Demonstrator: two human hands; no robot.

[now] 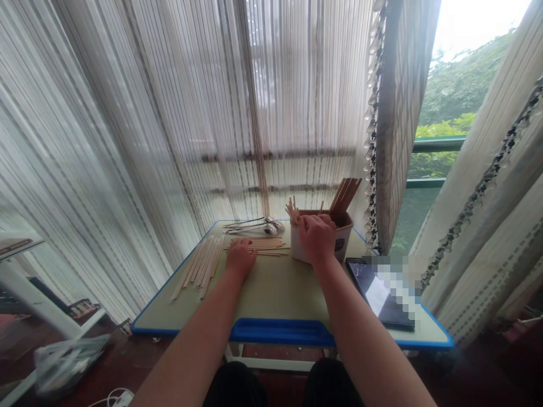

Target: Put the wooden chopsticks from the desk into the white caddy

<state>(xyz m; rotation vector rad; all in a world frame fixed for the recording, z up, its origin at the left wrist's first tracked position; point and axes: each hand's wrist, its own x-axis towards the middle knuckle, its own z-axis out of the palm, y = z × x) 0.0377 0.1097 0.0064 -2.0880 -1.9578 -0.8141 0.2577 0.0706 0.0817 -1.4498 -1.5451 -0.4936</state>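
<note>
At the far right of the table, my right hand [318,234] is closed at the rim of a white box [302,251] with a brown inside. A bunch of pale wooden chopsticks [292,210] sticks up beside its fingers, which appear to grip them; their lower ends are hidden. Darker brown chopsticks [347,193] lean in the box's back right corner. My left hand [241,259] lies palm down at the left ends of a row of pale chopsticks [269,244], fingers forward and touching them. Left of it, chopsticks in clear wrappers [199,265] are spread at a slant.
Several metal spoons [271,225] lie along the table's back edge, beyond the row. A dark tablet [382,294] rests at the right. The table [280,299] has a blue edge and a blue front tray [282,330]. Curtains [190,113] hang close behind.
</note>
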